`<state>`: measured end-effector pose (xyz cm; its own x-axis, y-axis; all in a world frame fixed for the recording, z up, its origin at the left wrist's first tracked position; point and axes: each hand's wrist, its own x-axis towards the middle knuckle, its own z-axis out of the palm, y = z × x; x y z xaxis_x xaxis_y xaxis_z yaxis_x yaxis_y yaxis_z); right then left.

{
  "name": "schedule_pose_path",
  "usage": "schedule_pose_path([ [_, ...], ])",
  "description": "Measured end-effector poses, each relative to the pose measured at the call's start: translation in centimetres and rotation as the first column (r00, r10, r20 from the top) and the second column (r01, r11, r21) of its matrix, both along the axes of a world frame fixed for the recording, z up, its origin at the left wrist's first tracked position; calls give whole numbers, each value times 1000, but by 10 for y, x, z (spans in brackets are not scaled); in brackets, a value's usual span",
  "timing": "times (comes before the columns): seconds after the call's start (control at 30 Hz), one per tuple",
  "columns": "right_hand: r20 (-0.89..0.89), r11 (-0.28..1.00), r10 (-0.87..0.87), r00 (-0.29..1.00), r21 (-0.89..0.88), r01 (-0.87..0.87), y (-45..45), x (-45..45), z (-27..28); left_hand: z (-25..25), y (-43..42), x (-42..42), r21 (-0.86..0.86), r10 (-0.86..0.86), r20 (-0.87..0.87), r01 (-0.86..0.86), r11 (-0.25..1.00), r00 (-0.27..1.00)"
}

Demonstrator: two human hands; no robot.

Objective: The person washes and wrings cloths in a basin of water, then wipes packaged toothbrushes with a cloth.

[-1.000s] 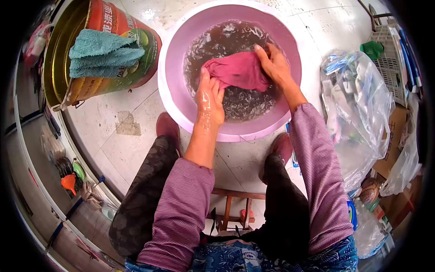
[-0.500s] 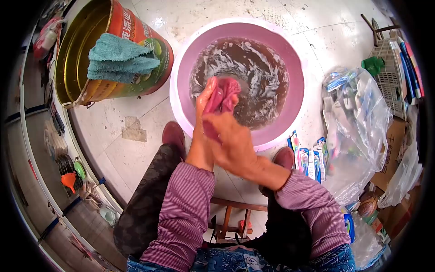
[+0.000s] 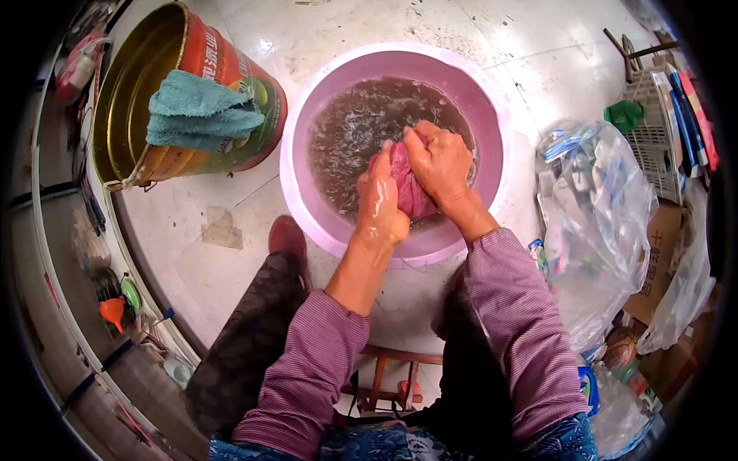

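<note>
Crimson-pink cloth (image 3: 413,183), seen in the head view, is bunched between both hands over the near half of the lilac basin (image 3: 492,138), above murky water (image 3: 346,138). Work appears partway along: the cloth is gathered into a wad but not yet laid outside the basin. On the basin's left side the left hand (image 3: 382,196), wet and shining, cups the wad, fingers raised; towards its right rim the right hand (image 3: 440,164) clasps it, knuckles up. Both forearms converge from the basin's near side. Fingertips beneath the cloth are hidden, so grip tightness is uncertain.
</note>
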<state>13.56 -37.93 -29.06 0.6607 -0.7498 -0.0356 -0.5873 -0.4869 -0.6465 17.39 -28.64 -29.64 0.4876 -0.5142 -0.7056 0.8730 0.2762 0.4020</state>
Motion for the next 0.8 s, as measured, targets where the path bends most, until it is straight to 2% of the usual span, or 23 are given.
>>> schedule_pose_path([
  [0.07, -16, 999, -11, 1000, 43, 12, -16, -7, -16, -3, 0, -1, -113, -56, -61, 49, 992, 997],
  [0.1, -79, 971, -69, 995, 223, 85, -29, -10, -27, -9, 1, 1, -108, -61, -59, 55, 993, 996],
  [0.13, -144, 909, -107, 984, 387, 155, -41, -12, -38, -16, 0, 3, -85, -64, 17, 65, 994, 998],
  [0.17, -141, 910, -99, 985, 387, 147, -47, -17, -51, -19, 0, 5, -61, -61, 88, 67, 996, 994],
  [0.23, -38, 903, -270, 962, 338, 266, -57, -31, -70, -18, 13, 18, -28, -73, 73, 75, 997, 995],
  [0.27, -77, 859, -240, 968, 448, 248, -61, -39, -73, -26, 21, 19, 113, -134, 124, 120, 986, 983],
  [0.3, -75, 860, -239, 968, 447, 247, -59, -46, -96, -35, 25, 16, 112, -133, 126, 119, 987, 983],
  [0.33, -14, 909, -202, 979, 369, 193, -50, -53, -141, -44, 29, 13, 178, -140, 74, 125, 976, 987],
  [0.37, 89, 853, -212, 973, 503, 139, -36, -52, -139, -48, 31, 11, 242, -144, 22, 134, 961, 989],
  [0.43, 256, 678, -285, 924, 735, 6, -8, -48, -131, -47, 31, 8, 238, -188, 26, 176, 955, 982],
  [0.5, 78, 572, -131, 988, 820, 11, 7, -37, -90, -42, 26, 12, 174, -183, -32, 186, 967, 983],
  [0.57, 239, 592, -103, 965, 795, -134, 30, -26, -49, -42, 22, 22, 190, -120, -25, 123, 974, 992],
  [0.6, 357, 865, 87, 930, 436, -248, 43, -30, -60, -41, 23, 30, 83, -82, -27, 84, 993, 996],
  [0.63, 374, 937, 158, 914, 235, -258, 55, -30, -44, -39, 25, 36, -27, -47, -31, 46, 999, 998],
  [0.67, 327, 934, 276, 904, 130, -332, 72, -33, 6, -36, 29, 42, -32, -46, -19, 45, 998, 999],
  [0.7, 353, 932, 286, 891, 114, -344, 79, -33, 24, -33, 36, 45, -97, -126, -58, 121, 988, 990],
  [0.77, 299, 926, 332, 895, 80, -370, 89, -35, 49, -28, 43, 47, -240, -294, -118, 261, 935, 948],
  [0.8, 298, 927, 333, 895, 71, -369, 89, -35, 52, -19, 41, 46, -271, -316, -96, 281, 921, 944],
])
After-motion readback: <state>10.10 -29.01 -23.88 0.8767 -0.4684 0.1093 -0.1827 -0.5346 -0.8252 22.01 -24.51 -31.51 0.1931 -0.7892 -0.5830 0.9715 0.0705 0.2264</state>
